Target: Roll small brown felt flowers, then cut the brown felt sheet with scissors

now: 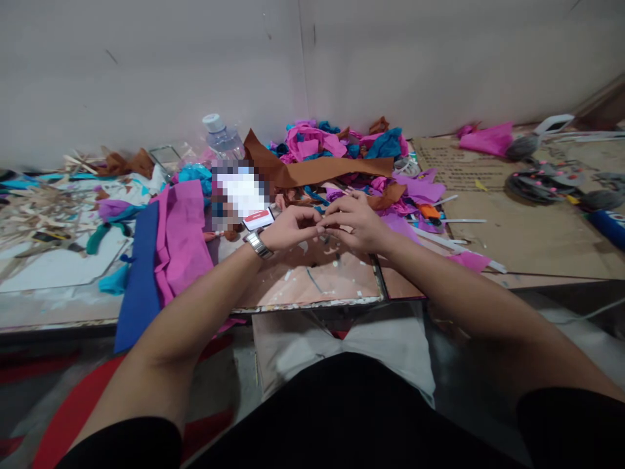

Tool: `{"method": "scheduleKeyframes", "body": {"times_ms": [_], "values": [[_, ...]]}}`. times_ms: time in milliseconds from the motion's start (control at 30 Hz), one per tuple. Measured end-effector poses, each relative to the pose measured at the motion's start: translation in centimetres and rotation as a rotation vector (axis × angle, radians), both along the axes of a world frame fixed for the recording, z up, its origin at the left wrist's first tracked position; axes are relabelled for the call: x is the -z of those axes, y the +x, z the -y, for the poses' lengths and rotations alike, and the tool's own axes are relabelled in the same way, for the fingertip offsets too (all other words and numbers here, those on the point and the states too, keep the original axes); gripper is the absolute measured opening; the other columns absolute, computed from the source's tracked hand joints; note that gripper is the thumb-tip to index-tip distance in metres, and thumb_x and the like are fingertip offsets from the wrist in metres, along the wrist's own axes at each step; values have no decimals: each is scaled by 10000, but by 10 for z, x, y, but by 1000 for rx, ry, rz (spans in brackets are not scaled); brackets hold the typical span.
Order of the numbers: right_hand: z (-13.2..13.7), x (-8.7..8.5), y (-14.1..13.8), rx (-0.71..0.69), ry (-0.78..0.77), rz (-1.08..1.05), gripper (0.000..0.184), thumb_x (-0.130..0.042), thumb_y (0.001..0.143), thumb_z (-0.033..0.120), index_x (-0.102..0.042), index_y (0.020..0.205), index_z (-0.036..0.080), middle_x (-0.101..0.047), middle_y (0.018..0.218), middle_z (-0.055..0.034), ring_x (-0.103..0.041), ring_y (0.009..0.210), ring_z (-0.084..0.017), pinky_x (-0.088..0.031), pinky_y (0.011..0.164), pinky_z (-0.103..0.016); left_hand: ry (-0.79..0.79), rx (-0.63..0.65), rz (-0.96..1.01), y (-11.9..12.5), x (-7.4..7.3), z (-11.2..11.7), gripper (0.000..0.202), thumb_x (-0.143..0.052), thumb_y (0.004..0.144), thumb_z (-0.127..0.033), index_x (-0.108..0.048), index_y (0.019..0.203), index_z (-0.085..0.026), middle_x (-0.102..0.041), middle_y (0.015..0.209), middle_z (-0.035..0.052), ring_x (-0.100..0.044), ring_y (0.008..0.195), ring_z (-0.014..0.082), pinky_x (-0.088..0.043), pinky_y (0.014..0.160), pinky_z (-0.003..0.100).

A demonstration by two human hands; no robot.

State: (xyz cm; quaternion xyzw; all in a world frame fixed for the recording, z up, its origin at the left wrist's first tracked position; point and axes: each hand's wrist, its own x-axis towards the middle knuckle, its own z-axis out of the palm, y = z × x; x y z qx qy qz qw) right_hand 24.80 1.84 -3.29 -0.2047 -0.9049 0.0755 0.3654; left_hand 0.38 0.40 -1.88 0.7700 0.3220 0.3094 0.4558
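My left hand, with a metal watch on its wrist, and my right hand meet over the low table. The fingers of both are pinched together where they touch, around something too small to make out. Right behind them lie a long brown strip of crepe paper and a heap of pink, blue and purple paper scraps.
Folded pink paper and blue paper hang over the table's front edge at the left. A plastic water bottle stands behind. Wooden slivers cover the far left. Cardboard with grey pom-poms lies right.
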Motion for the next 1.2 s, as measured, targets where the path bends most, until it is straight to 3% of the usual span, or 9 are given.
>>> {"method": "scheduleKeyframes", "body": {"times_ms": [167,467,667,967,1200], "values": [[0,0,-1,99,-20,-28,281,-622,1069,476,-815,1107,275,-788,1100,-82,-683,1066,-277,-335,1032,-496,-39,-45,60,3,1,2,469,-810,898,-611,-739,904,-147,-729,758,41,-676,675,135,-538,660,246],[4,0,-3,187,-29,-154,298,-657,1051,515,-797,985,261,-808,1020,-67,-709,1037,-276,-344,1042,-493,-33,-121,109,8,0,2,457,-854,865,-592,-780,913,-144,-721,720,38,-631,630,119,-492,605,234],[3,-2,-1,108,-49,-36,295,-608,1072,456,-802,1201,275,-785,1140,-78,-690,1108,-282,-328,1046,-494,13,-80,68,5,-2,2,432,-840,882,-580,-768,857,-154,-745,761,50,-667,696,145,-531,661,258],[4,-2,-2,155,-44,-125,239,-638,1056,422,-814,1087,263,-794,1104,-66,-701,1092,-278,-333,1040,-491,16,-103,132,8,2,3,416,-846,887,-546,-766,979,-149,-739,786,41,-687,710,141,-552,685,260],[6,-4,-4,178,-83,-158,267,-642,1059,469,-819,1090,272,-812,1084,-66,-700,1085,-284,-354,1052,-501,44,-155,150,8,5,3,419,-851,881,-552,-767,965,-150,-745,780,47,-671,708,138,-541,676,259]]}}
